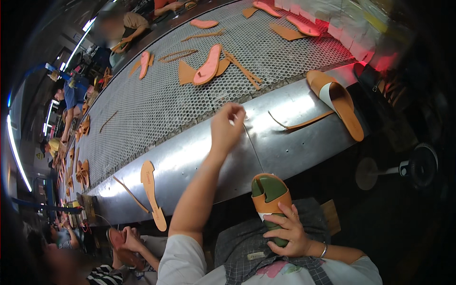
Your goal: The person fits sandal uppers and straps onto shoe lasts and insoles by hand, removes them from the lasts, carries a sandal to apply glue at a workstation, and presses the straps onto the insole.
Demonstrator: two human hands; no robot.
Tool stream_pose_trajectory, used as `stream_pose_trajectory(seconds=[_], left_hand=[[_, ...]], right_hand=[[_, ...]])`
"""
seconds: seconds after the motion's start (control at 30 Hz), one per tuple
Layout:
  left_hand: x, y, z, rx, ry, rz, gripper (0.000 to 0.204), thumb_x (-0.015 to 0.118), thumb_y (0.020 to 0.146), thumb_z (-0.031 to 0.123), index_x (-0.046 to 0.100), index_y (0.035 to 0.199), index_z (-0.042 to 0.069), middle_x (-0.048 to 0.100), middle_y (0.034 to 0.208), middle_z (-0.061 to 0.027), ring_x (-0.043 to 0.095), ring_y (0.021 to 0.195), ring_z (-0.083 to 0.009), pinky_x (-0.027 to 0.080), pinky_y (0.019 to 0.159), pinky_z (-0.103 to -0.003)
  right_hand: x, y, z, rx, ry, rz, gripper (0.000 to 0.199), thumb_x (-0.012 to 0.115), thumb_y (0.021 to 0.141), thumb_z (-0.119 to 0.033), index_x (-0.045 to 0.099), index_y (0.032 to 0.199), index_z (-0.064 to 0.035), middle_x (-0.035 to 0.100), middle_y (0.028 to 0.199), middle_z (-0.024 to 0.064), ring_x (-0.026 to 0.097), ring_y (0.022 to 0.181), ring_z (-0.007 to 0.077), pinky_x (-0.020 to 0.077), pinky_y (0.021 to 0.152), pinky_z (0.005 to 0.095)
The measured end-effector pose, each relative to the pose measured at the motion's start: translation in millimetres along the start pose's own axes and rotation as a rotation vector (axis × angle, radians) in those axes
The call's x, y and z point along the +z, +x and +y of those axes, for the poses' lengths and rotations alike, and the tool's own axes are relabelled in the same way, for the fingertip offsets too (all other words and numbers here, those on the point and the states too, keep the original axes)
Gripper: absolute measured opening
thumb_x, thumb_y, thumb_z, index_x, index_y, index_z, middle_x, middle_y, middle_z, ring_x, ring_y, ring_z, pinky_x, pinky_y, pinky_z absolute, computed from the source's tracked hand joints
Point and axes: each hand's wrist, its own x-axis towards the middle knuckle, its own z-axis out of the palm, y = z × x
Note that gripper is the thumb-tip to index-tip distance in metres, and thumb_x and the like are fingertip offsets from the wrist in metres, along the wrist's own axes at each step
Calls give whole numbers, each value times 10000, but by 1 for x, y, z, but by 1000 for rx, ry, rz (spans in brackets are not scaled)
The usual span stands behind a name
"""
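My right hand [287,230] is wrapped round a tan sandal [273,205] fitted on a green shoe last [273,186], held upright over my apron-covered lap. A white patch shows low on the sandal's strap, partly behind my fingers. My left hand [228,126] is raised above the metal ledge, its fingers curled toward the thumb in a pinch; whether anything small is in it I cannot make out. To its right on the ledge lie a thin brown strip [308,121] and a finished-looking tan slide with a white band [336,100].
Beyond the metal ledge [190,156] runs a mesh conveyor [156,102] carrying pink soles [208,66] and leather pieces. A tan insole [153,194] lies on the ledge at left. A fan [420,166] stands at right. Other people [74,95] work along the left; a co-worker's hands [129,237] hold a sole.
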Motion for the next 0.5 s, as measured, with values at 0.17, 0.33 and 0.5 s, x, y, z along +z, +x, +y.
stream_pose_trajectory(seconds=[0.17, 0.33, 0.5], left_hand=[[54, 115, -49, -282, 444, -9, 351, 596, 858, 333, 668, 990, 16, 686, 905, -168, 667, 861, -284, 504, 776, -374], [92, 140, -59, -554, 530, 80, 413, 511, 878, 388, 648, 960, 7, 676, 957, -200, 642, 923, -364, 491, 800, -463], [48, 136, -86, -469, -247, 276, 195, 533, 877, 159, 624, 827, -5, 688, 821, -122, 625, 585, -132, 494, 576, -268]], right_hand=[[-3, -1, 10, -13, 13, -15, 201, 775, 693, -204, 714, 885, -206, 561, 1313, 7, 293, 1383, 336, 153, 1084, 585], [-9, -7, 16, 26, 63, 24, 242, 801, 668, -186, 719, 894, -213, 564, 1310, -13, 292, 1381, 330, 153, 1090, 596], [-13, -5, 15, 32, 33, 43, 246, 804, 650, -178, 718, 880, -199, 573, 1299, -5, 285, 1384, 334, 154, 1085, 599]])
